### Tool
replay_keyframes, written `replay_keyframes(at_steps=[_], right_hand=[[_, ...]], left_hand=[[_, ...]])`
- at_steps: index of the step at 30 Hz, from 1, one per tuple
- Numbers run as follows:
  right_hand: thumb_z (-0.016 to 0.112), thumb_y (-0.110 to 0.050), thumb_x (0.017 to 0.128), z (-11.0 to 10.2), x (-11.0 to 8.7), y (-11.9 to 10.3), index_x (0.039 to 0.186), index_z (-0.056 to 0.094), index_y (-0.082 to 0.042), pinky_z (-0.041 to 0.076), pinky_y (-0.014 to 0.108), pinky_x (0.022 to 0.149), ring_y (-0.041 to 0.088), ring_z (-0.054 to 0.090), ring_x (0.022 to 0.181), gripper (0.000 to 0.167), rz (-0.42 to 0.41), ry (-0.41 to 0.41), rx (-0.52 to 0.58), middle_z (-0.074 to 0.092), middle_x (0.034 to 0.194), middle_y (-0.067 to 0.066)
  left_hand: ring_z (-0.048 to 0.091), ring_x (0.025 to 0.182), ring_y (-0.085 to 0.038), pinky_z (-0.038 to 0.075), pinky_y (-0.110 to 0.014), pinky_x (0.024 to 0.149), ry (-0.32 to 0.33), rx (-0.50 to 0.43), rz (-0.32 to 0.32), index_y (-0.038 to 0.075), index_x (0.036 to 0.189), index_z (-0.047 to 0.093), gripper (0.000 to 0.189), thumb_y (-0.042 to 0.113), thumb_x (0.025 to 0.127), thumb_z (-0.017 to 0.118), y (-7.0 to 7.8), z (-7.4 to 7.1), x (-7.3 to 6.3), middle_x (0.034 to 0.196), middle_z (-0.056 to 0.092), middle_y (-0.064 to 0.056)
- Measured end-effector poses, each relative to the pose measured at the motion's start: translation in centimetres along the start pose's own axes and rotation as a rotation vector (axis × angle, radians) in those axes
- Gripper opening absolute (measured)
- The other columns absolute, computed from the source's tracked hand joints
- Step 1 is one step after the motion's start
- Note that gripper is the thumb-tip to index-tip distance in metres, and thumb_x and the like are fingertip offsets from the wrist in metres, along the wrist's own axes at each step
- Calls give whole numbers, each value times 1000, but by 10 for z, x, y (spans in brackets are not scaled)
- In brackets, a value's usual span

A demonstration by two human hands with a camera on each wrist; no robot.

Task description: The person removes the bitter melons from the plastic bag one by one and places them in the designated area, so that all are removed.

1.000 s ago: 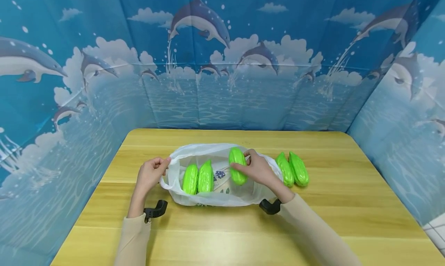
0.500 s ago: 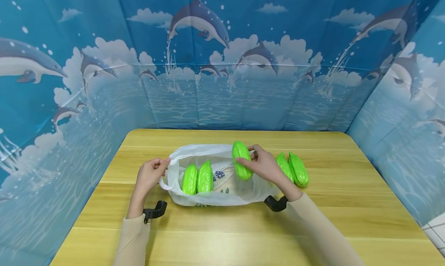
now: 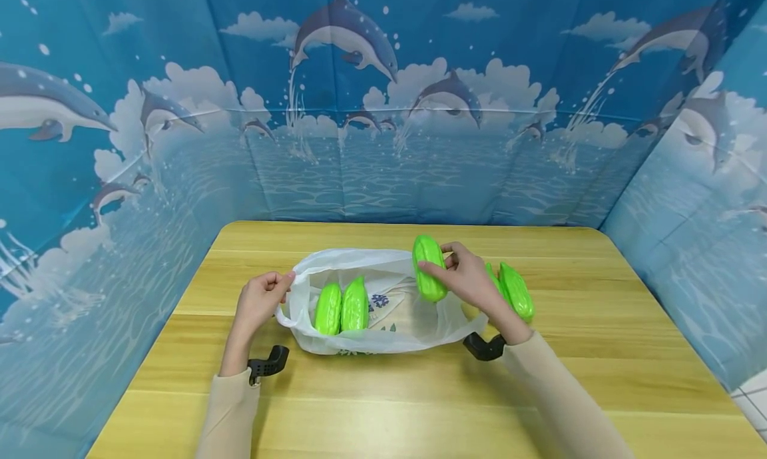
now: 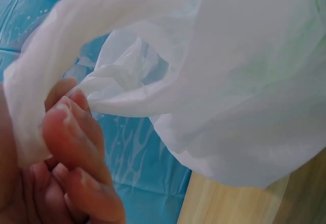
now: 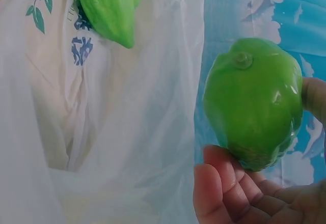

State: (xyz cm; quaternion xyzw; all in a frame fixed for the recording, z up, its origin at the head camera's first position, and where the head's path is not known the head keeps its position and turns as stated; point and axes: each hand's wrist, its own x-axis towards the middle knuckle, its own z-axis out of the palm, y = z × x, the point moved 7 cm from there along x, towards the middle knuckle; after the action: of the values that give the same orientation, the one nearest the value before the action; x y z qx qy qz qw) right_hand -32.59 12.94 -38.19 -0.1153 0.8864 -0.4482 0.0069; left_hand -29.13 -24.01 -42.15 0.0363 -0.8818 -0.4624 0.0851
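My left hand (image 3: 260, 300) pinches the handle of a white plastic bag (image 3: 389, 342) at its left end. The left wrist view shows the handle strip (image 4: 66, 25) looped between thumb and curled fingers. My right hand (image 3: 464, 272) grips a bright green bitter melon (image 3: 429, 268), thumb on the near side, over the right part of the bag's mouth. In the right wrist view this bitter melon (image 5: 254, 102) shows its stubby stem end, beside the bag's edge. Two more bitter melons, one on the left (image 3: 327, 309) and one beside it (image 3: 355, 304), lie inside the bag.
To the right of the bag a bitter melon (image 3: 516, 292) lies on the wooden table (image 3: 371, 406); another next to it is mostly hidden behind my right hand. A blue dolphin-print curtain (image 3: 371, 172) hangs behind and at both sides of the table.
My right hand has moved up and to the right with the bitter melon, from inside the bag's mouth to its back right rim. The left hand keeps its place on the handle.
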Motion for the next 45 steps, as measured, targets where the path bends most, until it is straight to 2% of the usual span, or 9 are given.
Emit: replay_keyframes(at_steps=[11,32,39,45], right_hand=[[64,-55,85,-22,1,5,129,45,2,49,33,60,20,59,70,74,19,48,-38,59,92,13],[60,-60,84,-46,-1,24,131,44,0,48,37,64,23,58,71,78,83,87,-20,59,92,13],[59,-62,83,-57,-3,34,134,40,1,50,46,69,24,60,73,83,127,82,-7,59,98,15],[58,-64,82,-65,-4,42,136,38,1,49,46,69,27,59,73,87,158,79,-4,57,99,16]], left_hand=[[38,47,-16,29,-26,44,6,2,1,6,77,62,48,51,92,56,1,0,0,63,58,-9],[38,45,-15,29,-27,44,0,-7,6,6,77,61,49,52,91,56,-1,0,1,67,60,-15],[39,47,-17,29,-27,44,1,-10,-1,6,76,61,48,51,91,56,-2,1,0,68,60,-17],[38,45,-15,29,-26,44,0,-14,2,5,76,61,48,50,91,57,-2,1,0,68,60,-17]])
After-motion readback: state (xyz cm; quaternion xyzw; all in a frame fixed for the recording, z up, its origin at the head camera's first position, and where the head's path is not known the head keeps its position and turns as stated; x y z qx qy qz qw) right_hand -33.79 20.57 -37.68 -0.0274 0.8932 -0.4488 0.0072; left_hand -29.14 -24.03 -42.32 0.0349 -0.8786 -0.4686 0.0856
